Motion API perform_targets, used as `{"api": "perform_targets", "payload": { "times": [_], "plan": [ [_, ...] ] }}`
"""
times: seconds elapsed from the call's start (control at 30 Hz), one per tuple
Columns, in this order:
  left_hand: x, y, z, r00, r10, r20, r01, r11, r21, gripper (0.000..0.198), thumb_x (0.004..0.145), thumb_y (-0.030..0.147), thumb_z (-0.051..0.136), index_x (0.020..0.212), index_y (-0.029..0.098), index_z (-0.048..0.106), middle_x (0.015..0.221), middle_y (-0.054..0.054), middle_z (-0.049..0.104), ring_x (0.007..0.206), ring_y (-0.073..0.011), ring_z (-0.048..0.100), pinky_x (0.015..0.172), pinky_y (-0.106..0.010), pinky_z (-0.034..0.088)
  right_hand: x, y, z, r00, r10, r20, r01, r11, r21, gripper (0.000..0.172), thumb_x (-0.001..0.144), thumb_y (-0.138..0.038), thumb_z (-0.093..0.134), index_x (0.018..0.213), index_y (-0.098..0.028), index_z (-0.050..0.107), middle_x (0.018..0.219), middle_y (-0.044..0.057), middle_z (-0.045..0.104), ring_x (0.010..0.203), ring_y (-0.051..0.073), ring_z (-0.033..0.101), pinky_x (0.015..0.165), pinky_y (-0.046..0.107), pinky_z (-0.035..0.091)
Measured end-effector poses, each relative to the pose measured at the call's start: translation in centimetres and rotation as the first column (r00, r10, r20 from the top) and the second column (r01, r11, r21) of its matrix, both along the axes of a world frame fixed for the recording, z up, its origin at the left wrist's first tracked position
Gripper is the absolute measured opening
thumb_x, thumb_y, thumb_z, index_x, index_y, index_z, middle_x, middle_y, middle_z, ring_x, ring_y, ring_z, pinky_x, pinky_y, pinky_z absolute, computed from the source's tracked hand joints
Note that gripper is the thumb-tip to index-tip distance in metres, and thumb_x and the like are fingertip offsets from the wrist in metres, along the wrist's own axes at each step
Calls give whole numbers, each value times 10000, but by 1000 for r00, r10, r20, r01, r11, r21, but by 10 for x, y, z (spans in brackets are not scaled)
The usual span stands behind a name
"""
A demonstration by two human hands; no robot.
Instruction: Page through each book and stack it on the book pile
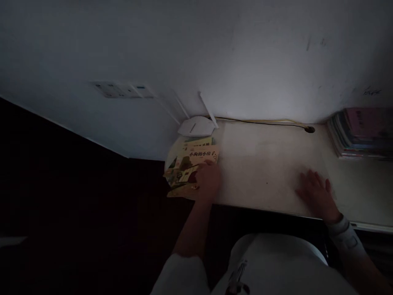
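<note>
My left hand [208,178] is on the right part of a picture book [184,174], its fingers bent over the cover; the thumb is hard to make out in the dim light. Large dark characters run across the top of this cover. Beneath and behind it, another yellowish book [199,141] sticks out. Both lie at the left end of the white desk [245,164], and the front book reaches the desk's edge. Off to the right, my right hand [316,194] is over the desktop, slightly blurred, fingers spread and holding nothing. A pale band wraps its wrist.
A white router [197,126] with upright antennas stands behind the books against the wall. Thin cables [260,121] run along the wall to a round cable hole [309,129]. A stack of books [362,133] stands at the right. Wall sockets [123,90] are at left.
</note>
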State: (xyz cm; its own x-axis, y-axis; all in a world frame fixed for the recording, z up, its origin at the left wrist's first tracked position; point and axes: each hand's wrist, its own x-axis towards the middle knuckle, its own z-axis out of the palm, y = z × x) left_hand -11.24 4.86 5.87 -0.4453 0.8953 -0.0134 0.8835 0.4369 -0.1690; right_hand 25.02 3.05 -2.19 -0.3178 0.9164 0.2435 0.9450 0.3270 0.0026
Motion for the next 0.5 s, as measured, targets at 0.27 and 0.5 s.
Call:
{"api": "perform_targets", "payload": {
  "times": [0.27, 0.5],
  "plan": [
    [-20, -2, 131, 997, -21, -72, 19, 1000, -24, 468, 954, 255, 162, 937, 99, 603, 928, -35, 633, 947, -202, 578, 814, -343, 411, -5, 0, 11, 997, 64, -51, -64, 998, -4, 513, 907, -436, 447, 1352, -182, 469, 1457, 205, 369, 1361, 352, 306, 1033, 600, 283],
    [102, 27, 135, 834, -467, 292, 408, 880, 242, 277, 905, 220, 368, 799, 130, 607, 788, -27, 623, 806, -164, 599, 733, -276, 407, -21, 26, 41, 955, 199, -219, -215, 975, -50, 477, 907, -407, 468, 1313, -160, 515, 1432, 197, 412, 1348, 316, 348, 1060, 563, 301]
  ]
}}
